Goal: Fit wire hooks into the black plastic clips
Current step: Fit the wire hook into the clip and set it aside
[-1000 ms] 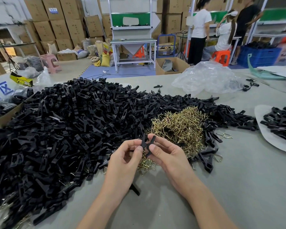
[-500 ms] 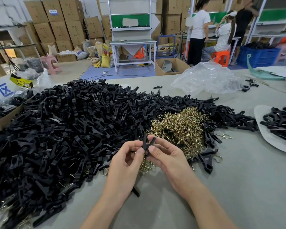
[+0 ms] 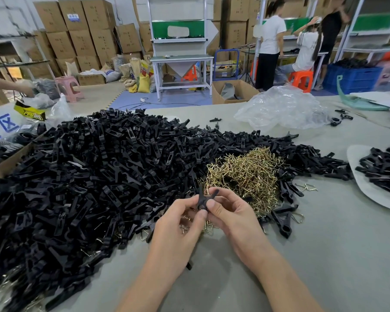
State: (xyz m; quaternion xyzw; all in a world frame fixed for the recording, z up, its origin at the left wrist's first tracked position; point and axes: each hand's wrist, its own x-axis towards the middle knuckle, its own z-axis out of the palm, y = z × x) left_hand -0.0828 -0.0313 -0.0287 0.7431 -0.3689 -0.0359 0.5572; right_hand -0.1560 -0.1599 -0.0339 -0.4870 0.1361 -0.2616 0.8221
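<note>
I am holding both hands raised above the grey table (image 3: 324, 255). My left hand (image 3: 180, 224) and right hand (image 3: 232, 212) are pinching one black clip (image 3: 204, 199) between curled fingertips, just before the brass wire hooks (image 3: 245, 174) and beside the clip pile (image 3: 88, 176).

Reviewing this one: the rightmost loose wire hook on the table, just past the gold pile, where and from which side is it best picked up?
Probably pinch the wire hook across its thin legs, from above and from the right: it lies flat on the table, with bare surface on that side and black clips crowding its left.
</note>
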